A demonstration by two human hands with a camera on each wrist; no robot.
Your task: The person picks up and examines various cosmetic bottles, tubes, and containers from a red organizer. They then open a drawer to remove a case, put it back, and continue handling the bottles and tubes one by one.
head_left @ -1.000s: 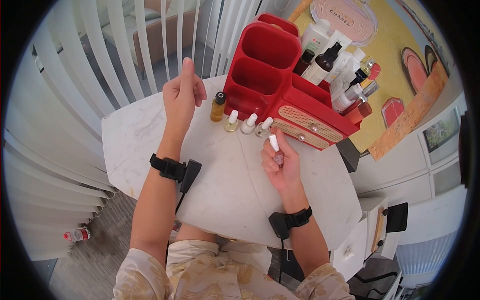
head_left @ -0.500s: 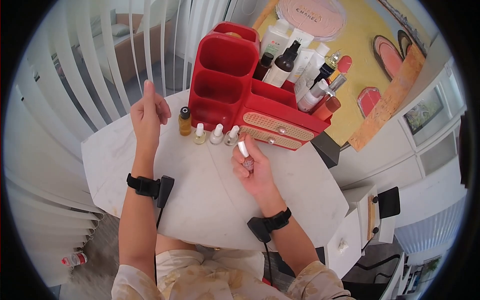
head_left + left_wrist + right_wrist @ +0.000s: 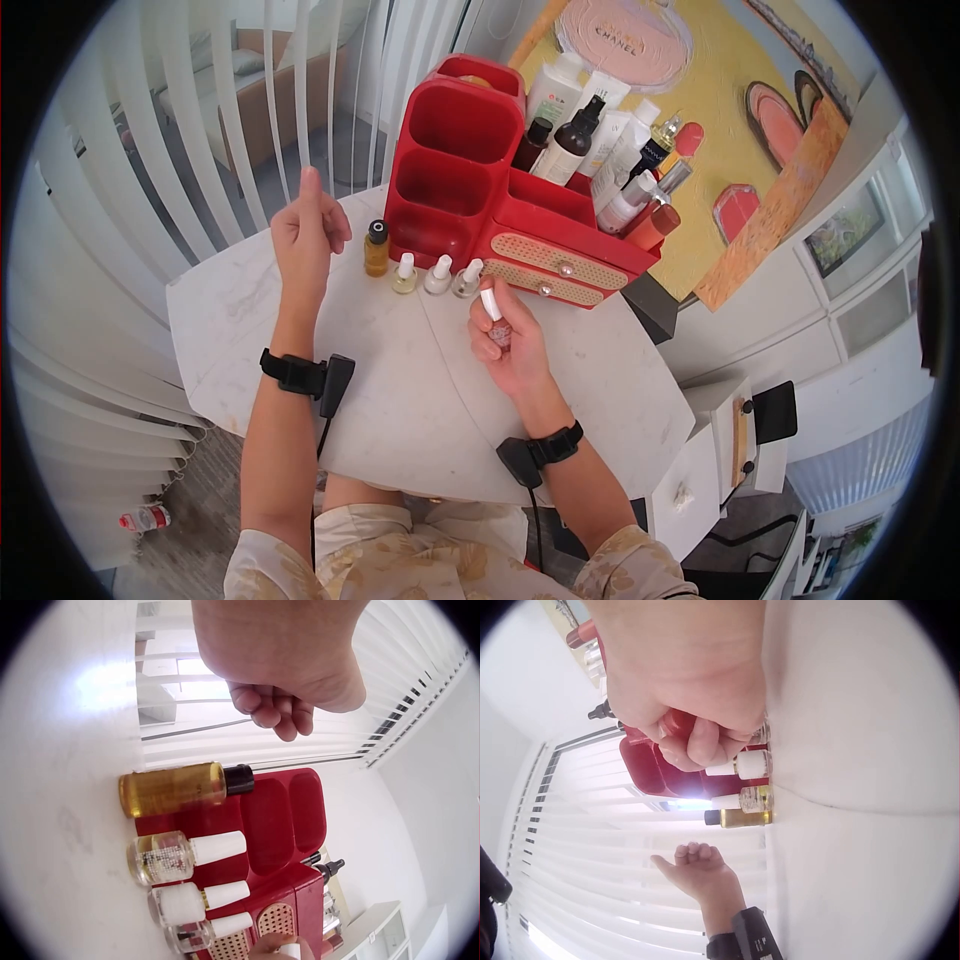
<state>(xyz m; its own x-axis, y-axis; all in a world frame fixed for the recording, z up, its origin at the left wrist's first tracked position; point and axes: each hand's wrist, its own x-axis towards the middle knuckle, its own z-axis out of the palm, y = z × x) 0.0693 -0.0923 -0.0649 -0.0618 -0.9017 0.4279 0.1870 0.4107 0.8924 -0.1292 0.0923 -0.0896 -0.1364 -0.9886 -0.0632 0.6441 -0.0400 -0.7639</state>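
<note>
In the head view the right hand (image 3: 512,345) grips a small pinkish bottle (image 3: 500,333) with a white cap, just in front of the organizer's drawers. The left hand (image 3: 308,245) is raised at the table's left, thumb up, fingers loosely bent, holding nothing. To its right stands an amber bottle (image 3: 376,250) with a black cap. Beside that, three small white-capped bottles stand in a row: a pale yellow one (image 3: 404,276), a white one (image 3: 438,277) and a clear one (image 3: 467,281). In the left wrist view the left hand (image 3: 281,667) is above the amber bottle (image 3: 174,790).
A red organizer (image 3: 465,190) stands at the back of the marble table (image 3: 400,400), with bottles and tubes in its right part. Behind it leans a painting (image 3: 690,110). White blinds (image 3: 90,270) hang at the left; a white cabinet (image 3: 720,400) stands at the right.
The head view has shifted, so the scene sits further left than a second ago. Both hands keep nearly the same pose, and the right hand still grips the small bottle.
</note>
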